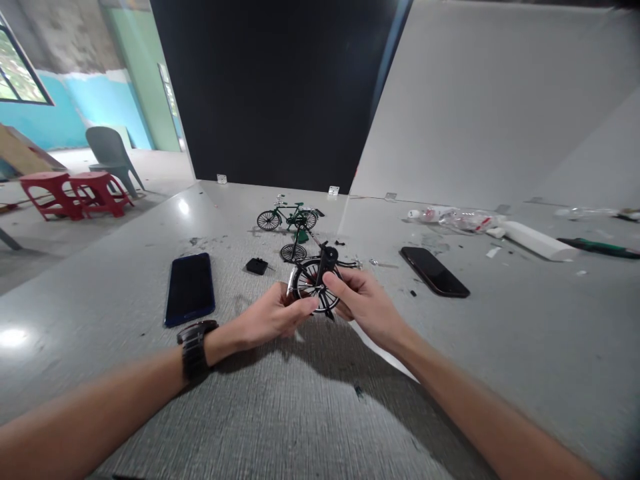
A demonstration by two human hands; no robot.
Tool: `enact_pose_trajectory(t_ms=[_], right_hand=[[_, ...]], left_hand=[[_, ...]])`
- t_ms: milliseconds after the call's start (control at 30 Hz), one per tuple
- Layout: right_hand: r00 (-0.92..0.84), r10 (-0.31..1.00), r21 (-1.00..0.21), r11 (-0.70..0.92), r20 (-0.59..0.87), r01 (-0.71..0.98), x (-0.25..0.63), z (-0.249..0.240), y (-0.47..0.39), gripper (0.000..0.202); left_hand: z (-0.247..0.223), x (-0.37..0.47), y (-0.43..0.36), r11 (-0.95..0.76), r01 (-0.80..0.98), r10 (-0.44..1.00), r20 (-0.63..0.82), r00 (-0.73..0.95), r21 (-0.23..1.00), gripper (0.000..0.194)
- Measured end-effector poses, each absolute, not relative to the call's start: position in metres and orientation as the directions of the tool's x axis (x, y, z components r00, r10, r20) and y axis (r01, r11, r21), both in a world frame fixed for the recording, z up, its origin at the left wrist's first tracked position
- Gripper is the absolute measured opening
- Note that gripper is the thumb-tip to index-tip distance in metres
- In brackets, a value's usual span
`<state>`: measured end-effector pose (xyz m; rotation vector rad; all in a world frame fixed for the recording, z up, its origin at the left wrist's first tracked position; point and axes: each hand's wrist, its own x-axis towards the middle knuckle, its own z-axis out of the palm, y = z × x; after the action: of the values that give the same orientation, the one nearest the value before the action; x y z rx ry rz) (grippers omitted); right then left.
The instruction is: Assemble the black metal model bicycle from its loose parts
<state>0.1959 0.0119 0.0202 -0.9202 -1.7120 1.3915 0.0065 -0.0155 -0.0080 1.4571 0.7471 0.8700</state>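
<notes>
Between my two hands a black model bicycle [320, 263] is held above the grey table, its larger wheel toward me. My left hand [280, 310] pinches the left lower edge of that wheel and the silver fender. With thumb and fingers, my right hand [363, 300] grips the wheel's right side near the hub. Just behind stands a green model bicycle [289, 217] on the table. A small black part [257, 266] lies left of the held model, and thin silver parts [375, 263] lie to its right.
A blue-edged phone [191, 289] lies at the left and a dark phone [434, 271] at the right. Farther right are plastic wrapping [463, 219], a white bottle [537, 241] and a green-black tool [597, 248]. Upright black and white panels [280, 93] stand behind.
</notes>
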Motion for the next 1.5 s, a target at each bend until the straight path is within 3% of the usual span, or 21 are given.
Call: enact_pose_trajectory(t_ms=[267, 467, 567, 667, 800, 1300, 1400, 1500], right_hand=[[-0.492, 0.857, -0.964, 0.241, 0.155, 0.115, 0.195, 0.019, 0.012, 0.046], [-0.344, 0.898, -0.912, 0.356, 0.273, 0.203, 0.213, 0.027, 0.026, 0.038], [-0.228, 0.863, -0.744, 0.505, 0.451, 0.437, 0.230, 0.029, 0.040, 0.031], [-0.296, 0.813, -0.499, 0.552, 0.502, 0.668, 0.244, 0.030, 0.053, 0.026], [-0.433, 0.776, -0.284, 0.590, 0.459, 0.756, 0.254, 0.027, 0.063, 0.026], [-0.426, 0.839, 0.037, 0.441, 0.339, 0.897, 0.275, 0.010, 0.093, 0.038], [-0.411, 0.842, 0.036, 0.426, 0.350, 0.904, 0.270, 0.006, 0.096, 0.038], [-0.340, 0.871, -0.059, 0.383, 0.356, 0.922, 0.265, 0.004, 0.096, 0.051]], left_hand=[[-0.003, 0.005, -0.015, -0.162, 0.046, 0.849, 0.115, 0.516, 0.986, 0.040], [-0.003, 0.003, -0.010, -0.130, -0.072, 0.912, 0.147, 0.382, 0.989, 0.047], [-0.008, 0.003, -0.006, -0.078, -0.178, 0.967, 0.118, 0.227, 0.981, 0.046], [-0.012, 0.004, -0.004, -0.038, -0.205, 0.988, 0.067, 0.139, 0.978, 0.045], [-0.011, 0.004, -0.004, -0.015, -0.187, 0.993, 0.036, 0.112, 0.982, 0.044], [-0.017, 0.004, -0.003, -0.042, -0.066, 0.989, 0.051, 0.135, 0.997, 0.043], [-0.018, 0.005, -0.003, -0.044, -0.038, 0.988, 0.049, 0.145, 0.998, 0.045], [-0.018, 0.005, -0.004, -0.029, -0.029, 0.988, 0.033, 0.152, 0.999, 0.046]])
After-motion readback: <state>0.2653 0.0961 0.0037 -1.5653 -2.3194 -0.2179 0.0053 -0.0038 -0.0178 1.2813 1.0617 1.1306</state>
